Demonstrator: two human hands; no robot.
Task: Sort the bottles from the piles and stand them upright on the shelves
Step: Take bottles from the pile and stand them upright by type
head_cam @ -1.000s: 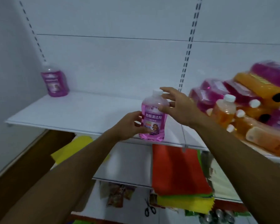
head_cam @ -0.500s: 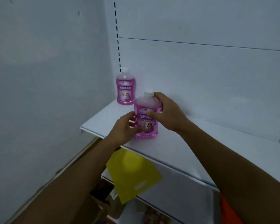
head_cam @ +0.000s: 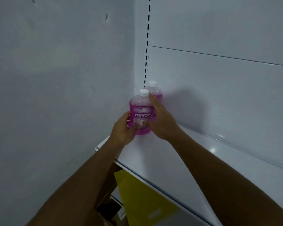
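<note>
A pink bottle [head_cam: 141,111] with a white cap and a purple label stands upright at the left end of the white shelf [head_cam: 178,159]. My left hand [head_cam: 122,129] grips its lower left side. My right hand [head_cam: 162,119] wraps its right side, fingers up near the neck. A second pink bottle [head_cam: 155,92] stands upright directly behind it in the corner, mostly hidden by the first one.
A grey wall [head_cam: 55,95] closes off the shelf on the left. The white back panel [head_cam: 219,95] has a slotted upright [head_cam: 147,46]. Below the shelf a yellow sheet [head_cam: 142,198] and a cardboard box [head_cam: 109,207] show.
Both hands have carried the pink bottle leftward along the shelf, from near the pile of bottles to the corner, right in front of the other pink bottle. The view has swung left with it.
</note>
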